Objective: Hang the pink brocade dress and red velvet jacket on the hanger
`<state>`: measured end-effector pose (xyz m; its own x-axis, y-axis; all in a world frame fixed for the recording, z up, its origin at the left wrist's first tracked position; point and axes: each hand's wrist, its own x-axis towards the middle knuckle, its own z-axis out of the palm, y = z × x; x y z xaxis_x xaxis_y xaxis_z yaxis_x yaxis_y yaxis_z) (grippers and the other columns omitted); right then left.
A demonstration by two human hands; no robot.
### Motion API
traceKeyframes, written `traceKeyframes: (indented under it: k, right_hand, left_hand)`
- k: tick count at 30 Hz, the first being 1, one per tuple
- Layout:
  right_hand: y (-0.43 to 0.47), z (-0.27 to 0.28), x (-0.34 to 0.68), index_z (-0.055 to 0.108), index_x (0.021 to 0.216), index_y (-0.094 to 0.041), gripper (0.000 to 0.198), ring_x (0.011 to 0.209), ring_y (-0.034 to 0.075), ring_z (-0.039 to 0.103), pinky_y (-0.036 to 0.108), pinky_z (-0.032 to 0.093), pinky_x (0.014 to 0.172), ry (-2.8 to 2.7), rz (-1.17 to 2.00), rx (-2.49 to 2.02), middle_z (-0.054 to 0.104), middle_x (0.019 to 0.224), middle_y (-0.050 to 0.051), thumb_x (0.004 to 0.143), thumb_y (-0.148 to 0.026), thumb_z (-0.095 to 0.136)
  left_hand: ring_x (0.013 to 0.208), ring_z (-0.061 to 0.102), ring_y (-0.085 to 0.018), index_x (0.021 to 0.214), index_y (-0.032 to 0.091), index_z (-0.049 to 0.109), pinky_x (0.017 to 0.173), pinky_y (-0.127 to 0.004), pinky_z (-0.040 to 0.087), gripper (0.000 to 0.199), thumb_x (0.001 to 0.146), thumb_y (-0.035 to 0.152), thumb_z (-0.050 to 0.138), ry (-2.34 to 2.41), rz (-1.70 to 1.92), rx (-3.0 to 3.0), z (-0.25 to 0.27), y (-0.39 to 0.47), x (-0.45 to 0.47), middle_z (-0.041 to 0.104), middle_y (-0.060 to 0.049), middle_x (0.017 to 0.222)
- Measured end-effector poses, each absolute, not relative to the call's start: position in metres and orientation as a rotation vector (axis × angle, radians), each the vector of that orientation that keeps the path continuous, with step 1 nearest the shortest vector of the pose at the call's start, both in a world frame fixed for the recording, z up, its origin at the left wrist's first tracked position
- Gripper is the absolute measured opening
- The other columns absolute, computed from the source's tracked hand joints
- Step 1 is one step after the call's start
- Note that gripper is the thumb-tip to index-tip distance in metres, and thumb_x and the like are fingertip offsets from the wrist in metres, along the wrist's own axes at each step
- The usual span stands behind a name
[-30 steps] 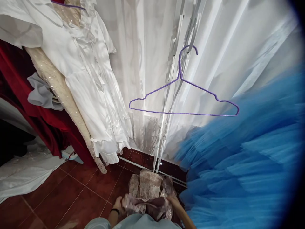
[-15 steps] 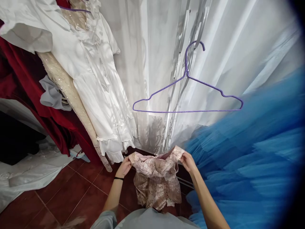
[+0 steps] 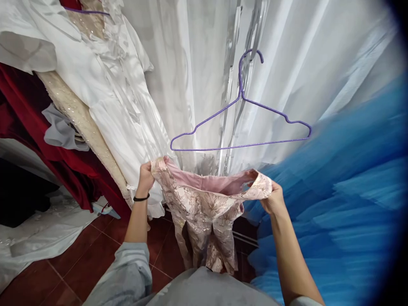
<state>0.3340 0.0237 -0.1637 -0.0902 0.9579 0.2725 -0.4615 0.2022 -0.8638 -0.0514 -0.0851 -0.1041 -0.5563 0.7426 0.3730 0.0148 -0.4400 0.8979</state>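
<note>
A pink and gold patterned dress (image 3: 204, 208) is stretched between my two hands, its pink lining showing along the open top edge. My left hand (image 3: 146, 177) is closed on the left shoulder band, with a black band round the wrist. On the other side my right hand (image 3: 273, 198) grips the right shoulder band. The lower part of the dress hangs in front of my body. Just above and beyond it hangs a bare purple hanger (image 3: 240, 106), its hook up near a metal rail; neither hand touches it.
White ruffled dress (image 3: 111, 93), beige sequinned fabric (image 3: 66, 97) and dark red garments (image 3: 38, 127) hang at left. A pile of blue tulle (image 3: 350, 204) fills the right. Behind are white curtains (image 3: 197, 63); below is a red tiled floor (image 3: 95, 250).
Both hands have risen and moved apart, lifting and spreading the top of the dress so its lining shows. The view has shifted slightly, with the hanger a little further left.
</note>
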Motion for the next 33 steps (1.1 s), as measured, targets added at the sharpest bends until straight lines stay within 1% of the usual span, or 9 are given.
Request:
traceKeyframes:
  k: [4,8,11,14,20,23,26,30,33]
  right_hand:
    - [0.024,-0.136,0.337,0.075,0.105,-0.026,0.05,0.102,0.023,0.072,0.025,0.062,0.065,-1.05,1.184,-0.493,0.073,0.116,0.006,0.057,-0.027,0.088]
    - [0.022,-0.126,0.344,0.075,0.101,-0.027,0.048,0.082,0.017,0.072,0.024,0.061,0.062,-1.003,1.16,-0.459,0.074,0.111,0.004,0.055,-0.028,0.089]
    - [0.021,-0.129,0.353,0.076,0.091,-0.024,0.039,0.074,0.016,0.071,0.027,0.062,0.065,-0.995,1.072,-0.509,0.076,0.102,0.003,0.055,-0.028,0.089]
    - [0.021,-0.137,0.362,0.076,0.093,-0.022,0.043,0.083,0.023,0.073,0.034,0.063,0.073,-1.069,1.001,-0.59,0.077,0.098,0.004,0.052,-0.026,0.09]
    - [0.017,-0.155,0.371,0.077,0.095,-0.021,0.047,0.096,0.028,0.073,0.039,0.062,0.084,-1.142,1.027,-0.68,0.078,0.099,0.006,0.05,-0.027,0.09]
    - [0.014,-0.162,0.375,0.078,0.093,-0.022,0.047,0.094,0.027,0.073,0.038,0.061,0.083,-1.118,1.047,-0.693,0.078,0.1,0.005,0.048,-0.026,0.091]
    - [0.011,-0.166,0.379,0.078,0.096,-0.023,0.049,0.093,0.026,0.073,0.036,0.061,0.084,-1.126,1.084,-0.703,0.077,0.103,0.006,0.048,-0.026,0.091]
    - [0.014,-0.163,0.385,0.078,0.094,-0.022,0.045,0.094,0.026,0.073,0.037,0.059,0.088,-1.145,1.085,-0.702,0.078,0.1,0.005,0.051,-0.026,0.089]
    - [0.028,-0.155,0.393,0.077,0.09,-0.021,0.04,0.096,0.025,0.073,0.037,0.059,0.089,-1.093,1.034,-0.708,0.078,0.098,0.004,0.052,-0.029,0.088]
  left_hand:
    - [0.091,0.072,-0.025,0.085,0.014,0.079,0.088,-0.035,0.056,0.041,0.05,0.032,0.091,1.385,2.018,1.553,-0.026,-0.072,-0.048,0.077,-0.007,0.087]
    - [0.087,0.07,-0.023,0.084,0.013,0.078,0.084,-0.034,0.055,0.04,0.054,0.037,0.089,1.377,1.976,1.649,0.017,-0.056,-0.021,0.076,-0.007,0.084]
    - [0.07,0.064,-0.019,0.068,0.012,0.072,0.067,-0.029,0.052,0.034,0.051,0.036,0.088,1.403,1.894,1.664,0.027,-0.047,-0.001,0.068,-0.003,0.066]
    - [0.056,0.051,-0.012,0.055,0.014,0.06,0.054,-0.024,0.041,0.032,0.054,0.036,0.084,1.428,1.801,1.669,0.025,-0.04,0.014,0.054,0.002,0.054]
    - [0.054,0.027,-0.006,0.05,0.018,0.034,0.051,-0.023,0.017,0.033,0.064,0.025,0.063,1.784,1.668,1.906,0.013,-0.027,0.019,0.025,0.006,0.053]
    - [0.057,0.029,-0.008,0.053,0.018,0.036,0.053,-0.024,0.02,0.023,0.064,0.022,0.057,1.867,1.43,2.066,0.014,-0.027,0.011,0.029,0.005,0.055]
    - [0.06,0.04,-0.01,0.06,0.018,0.049,0.056,-0.023,0.029,0.014,0.06,0.027,0.059,1.749,1.271,2.013,0.016,-0.029,0.001,0.043,0.004,0.059]
    - [0.061,0.05,-0.012,0.072,0.019,0.055,0.057,-0.023,0.038,0.025,0.052,0.029,0.065,1.558,1.426,1.666,0.01,-0.019,-0.002,0.054,0.002,0.066]
    - [0.051,0.041,-0.009,0.08,0.021,0.056,0.048,-0.021,0.031,0.03,0.052,0.029,0.063,1.454,1.648,1.529,0.005,-0.008,0.002,0.049,0.005,0.063]
